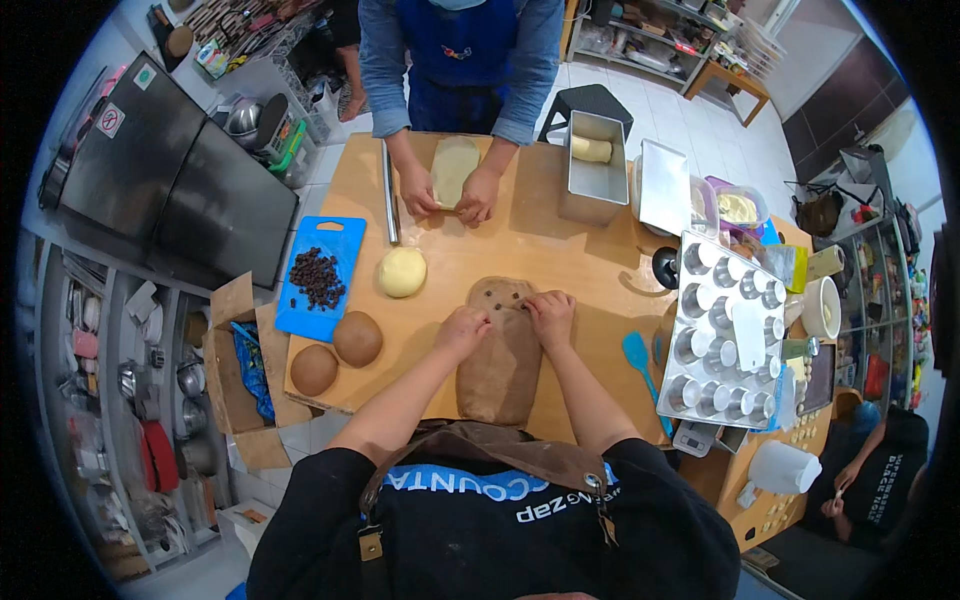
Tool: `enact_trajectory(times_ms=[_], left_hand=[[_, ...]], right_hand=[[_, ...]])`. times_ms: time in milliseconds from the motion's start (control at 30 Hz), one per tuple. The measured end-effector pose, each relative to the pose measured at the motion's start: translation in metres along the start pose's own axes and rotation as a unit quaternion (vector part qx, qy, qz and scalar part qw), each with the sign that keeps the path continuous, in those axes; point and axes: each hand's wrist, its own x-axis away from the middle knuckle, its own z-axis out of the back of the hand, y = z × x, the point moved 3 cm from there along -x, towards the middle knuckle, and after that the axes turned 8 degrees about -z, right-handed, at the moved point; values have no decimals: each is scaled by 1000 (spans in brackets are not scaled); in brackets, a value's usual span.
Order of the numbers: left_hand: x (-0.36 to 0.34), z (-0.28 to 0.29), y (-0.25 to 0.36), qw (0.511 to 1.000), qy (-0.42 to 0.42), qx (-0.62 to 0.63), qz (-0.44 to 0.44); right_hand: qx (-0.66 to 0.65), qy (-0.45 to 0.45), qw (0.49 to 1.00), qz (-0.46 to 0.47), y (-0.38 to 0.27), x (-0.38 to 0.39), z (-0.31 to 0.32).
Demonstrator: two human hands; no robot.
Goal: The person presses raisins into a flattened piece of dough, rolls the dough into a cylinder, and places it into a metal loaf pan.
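A long flat sheet of brown dough lies on the wooden table in front of me, with a few small dark chips showing near its far end. My left hand is closed at the dough's left edge, its fingertips pinching there. At the right edge, close to the far end, the fingers of my right hand are also pinched on the dough. A blue cutting board to the left carries a heap of dark chips. Two round brown dough balls and a pale dough ball sit nearby.
Across the table, another person's hands work a pale dough sheet beside a metal rod. On the right stand a deep loaf tin holding pale dough, a blue spatula, and a tray of metal cups.
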Motion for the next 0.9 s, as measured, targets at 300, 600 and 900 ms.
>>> enact_trajectory(times_ms=[300,600,900], left_hand=[[56,-17,2,979,-49,-135,-147],[54,4,28,976,-100,-167,-94],[77,-6,-30,841,177,422,289]], right_hand=[[62,-11,997,-42,-6,30,23],[58,-133,986,-84,-42,26,24],[142,-320,928,126,-85,72,2]])
